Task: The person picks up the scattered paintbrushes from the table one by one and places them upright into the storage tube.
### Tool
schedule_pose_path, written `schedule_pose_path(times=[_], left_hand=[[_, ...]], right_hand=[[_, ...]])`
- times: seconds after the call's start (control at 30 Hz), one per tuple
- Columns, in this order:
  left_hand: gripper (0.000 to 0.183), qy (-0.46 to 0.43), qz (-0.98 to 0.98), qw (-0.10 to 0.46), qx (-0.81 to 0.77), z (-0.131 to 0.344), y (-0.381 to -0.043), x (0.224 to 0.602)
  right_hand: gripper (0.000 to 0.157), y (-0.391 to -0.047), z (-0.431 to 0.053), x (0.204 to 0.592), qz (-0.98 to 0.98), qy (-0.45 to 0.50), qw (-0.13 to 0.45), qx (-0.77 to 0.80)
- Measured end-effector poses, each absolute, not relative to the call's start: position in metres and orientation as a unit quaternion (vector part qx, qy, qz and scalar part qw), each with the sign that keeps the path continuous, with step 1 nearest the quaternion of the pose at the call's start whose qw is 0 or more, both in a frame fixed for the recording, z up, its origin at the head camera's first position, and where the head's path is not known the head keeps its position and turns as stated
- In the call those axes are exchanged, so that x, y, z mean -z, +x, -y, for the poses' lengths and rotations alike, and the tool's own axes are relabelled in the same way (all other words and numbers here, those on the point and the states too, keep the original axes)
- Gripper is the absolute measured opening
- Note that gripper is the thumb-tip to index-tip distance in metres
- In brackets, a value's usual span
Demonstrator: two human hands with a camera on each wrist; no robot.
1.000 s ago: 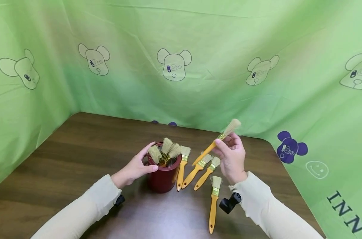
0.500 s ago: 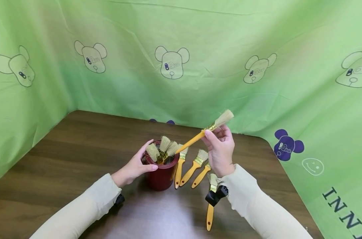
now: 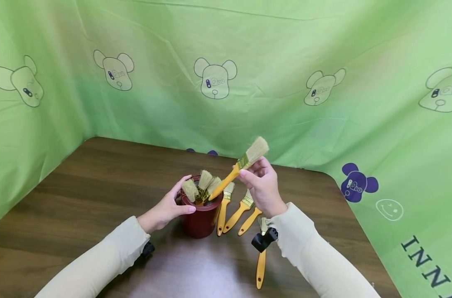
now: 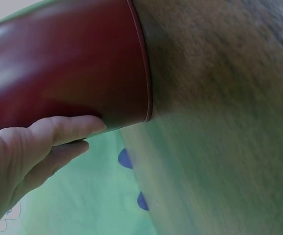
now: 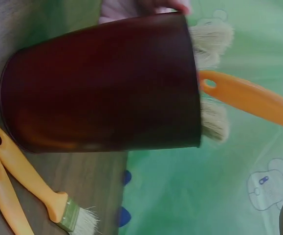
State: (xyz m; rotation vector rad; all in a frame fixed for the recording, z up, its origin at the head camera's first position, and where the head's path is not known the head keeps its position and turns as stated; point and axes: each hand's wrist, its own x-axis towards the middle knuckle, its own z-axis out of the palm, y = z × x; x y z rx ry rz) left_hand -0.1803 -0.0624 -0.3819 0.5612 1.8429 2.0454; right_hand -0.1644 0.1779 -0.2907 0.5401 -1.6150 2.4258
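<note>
A dark red, round brush pot [image 3: 200,223] stands upright on the table. My left hand [image 3: 168,209] grips its left side, thumb at the near rim and fingers round the far side; the left wrist view shows fingers [image 4: 68,127] lying along the pot's wall. Several paintbrushes [image 3: 205,180] stand in it, bristles up. My right hand [image 3: 264,184] pinches another paintbrush [image 3: 226,180] near its metal band, bristles pointing up and right. This brush slants down to the left, its handle end [image 5: 214,82] right at the pot's rim in the right wrist view.
Several more yellow-handled paintbrushes lie right of the pot, among them one close beside it [image 3: 223,213] and one nearer the front [image 3: 260,271], partly behind the right wrist camera [image 3: 265,239]. A green printed curtain [image 3: 218,120] borders the wooden table [image 3: 80,198].
My right hand has moved left with the paintbrush, bringing its handle end from above the lying brushes to over the pot's mouth. My left hand stays on the pot.
</note>
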Motion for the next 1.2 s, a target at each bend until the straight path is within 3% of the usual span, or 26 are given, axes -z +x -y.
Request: schedule_pose_path(times=[0.63, 1.03, 1.2], left_hand=[[0.098, 0.197, -0.663, 0.161, -0.704, 0.063, -0.182, 0.384], [0.096, 0.213, -0.667, 0.158, -0.696, 0.063, -0.183, 0.384], [0.097, 0.215, -0.673, 0.157, -0.691, 0.065, -0.184, 0.386]], right_hand=[[0.046, -0.166, -0.172, 0.314, 0.613, 0.153, 0.025, -0.775], [0.046, -0.164, -0.191, 0.327, 0.736, 0.117, -0.018, -0.667], [0.046, -0.167, -0.214, 0.338, 0.788, 0.098, 0.0, -0.609]])
